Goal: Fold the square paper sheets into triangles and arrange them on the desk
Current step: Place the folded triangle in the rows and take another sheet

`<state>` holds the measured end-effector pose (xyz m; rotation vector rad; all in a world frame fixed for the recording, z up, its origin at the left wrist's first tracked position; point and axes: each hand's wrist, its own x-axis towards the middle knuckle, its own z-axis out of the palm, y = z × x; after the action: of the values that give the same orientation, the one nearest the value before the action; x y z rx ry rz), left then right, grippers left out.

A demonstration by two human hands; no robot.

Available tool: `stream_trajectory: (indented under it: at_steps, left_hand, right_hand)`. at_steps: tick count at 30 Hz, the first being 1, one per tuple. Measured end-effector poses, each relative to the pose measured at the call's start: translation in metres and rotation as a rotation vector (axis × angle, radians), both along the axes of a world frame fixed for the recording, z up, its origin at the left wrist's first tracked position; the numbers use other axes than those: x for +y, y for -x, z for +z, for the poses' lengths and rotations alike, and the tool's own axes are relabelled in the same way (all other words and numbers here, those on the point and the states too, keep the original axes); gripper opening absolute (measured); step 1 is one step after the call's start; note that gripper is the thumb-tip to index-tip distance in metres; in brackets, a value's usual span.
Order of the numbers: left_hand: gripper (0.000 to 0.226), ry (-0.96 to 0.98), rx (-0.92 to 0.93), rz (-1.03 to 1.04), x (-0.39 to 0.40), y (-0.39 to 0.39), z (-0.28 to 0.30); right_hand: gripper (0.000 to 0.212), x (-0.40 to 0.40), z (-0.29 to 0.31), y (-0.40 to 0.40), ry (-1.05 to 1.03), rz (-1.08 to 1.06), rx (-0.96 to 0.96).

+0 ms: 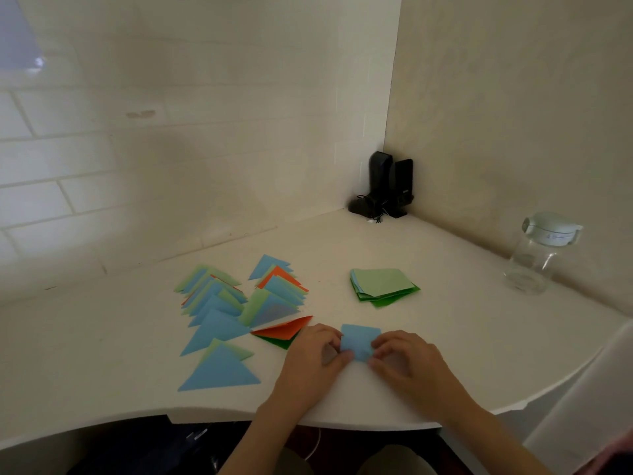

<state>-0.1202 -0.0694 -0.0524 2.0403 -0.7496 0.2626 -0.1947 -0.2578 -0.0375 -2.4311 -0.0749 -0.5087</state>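
Folded paper triangles (219, 317), blue, pale green and orange, lie overlapped in two rows on the left part of the white desk (445, 303), with the largest blue triangle (221, 371) nearest the desk's front edge. Just right of them an orange triangle (284, 329) lies on a dark green one (282, 342), next to the left hand (310, 359). That hand rests on the desk with its fingers curled, the thumb and fingertips pinching the left edge of a blue paper sheet (358, 341) lying near the front edge at the centre. The right hand (409, 363) pinches the sheet's right edge in the same way, fingers bent and close together. Farther back and right sits a stack of unfolded square sheets (383, 286), pale green on top. Two black speakers (390, 185) stand in the far corner, and a clear lidded jar (541, 253) stands at the right wall.
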Motion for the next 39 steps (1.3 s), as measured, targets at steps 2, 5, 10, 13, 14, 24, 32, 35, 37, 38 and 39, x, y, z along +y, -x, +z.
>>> stream_trajectory:
  at_steps: [2, 5, 10, 13, 14, 24, 32, 35, 37, 38, 39]
  left_hand:
    - [0.026, 0.009, -0.010, 0.030, -0.004, 0.001, 0.001]
    - [0.029, -0.018, -0.031, 0.089, -0.009, 0.000, 0.001]
    - [0.030, -0.038, -0.041, 0.147, -0.012, -0.001, -0.001]
    - [0.029, -0.021, -0.031, 0.156, -0.012, 0.001, 0.001]
    - [0.029, -0.015, -0.018, 0.151, -0.012, 0.001, 0.001]
    - [0.019, 0.005, 0.123, 0.050, -0.005, 0.000, 0.010]
    - [0.033, -0.244, -0.065, -0.037, -0.003, 0.004, 0.014]
    - [0.026, -0.370, -0.240, 0.032, -0.006, 0.017, 0.018]
    - [0.030, -0.434, -0.328, 0.103, -0.012, 0.030, 0.022]
    - [0.037, -0.452, -0.340, 0.135, -0.015, 0.036, 0.023]
    - [0.041, -0.457, -0.353, 0.162, -0.017, 0.039, 0.023]
  right_hand:
    - [0.018, 0.006, 0.000, -0.005, -0.001, -0.060, -0.014]
    - [0.020, 0.010, -0.005, -0.011, 0.026, -0.112, -0.033]
    - [0.028, 0.014, -0.010, -0.011, 0.121, -0.166, -0.037]
    - [0.025, 0.013, -0.009, -0.011, 0.062, -0.158, 0.018]
    - [0.024, 0.012, -0.008, -0.011, 0.034, -0.148, 0.042]
    - [0.048, -0.004, 0.014, -0.018, -0.059, 0.017, 0.361]
    - [0.039, -0.010, 0.031, -0.025, -0.044, -0.003, 0.424]
    - [0.039, -0.006, 0.030, -0.018, 0.056, -0.071, 0.343]
    - [0.033, -0.003, 0.029, -0.010, 0.070, -0.120, 0.302]
    - [0.029, -0.001, 0.029, -0.006, 0.087, -0.133, 0.296]
    - [0.026, 0.001, 0.029, -0.003, 0.101, -0.139, 0.288]
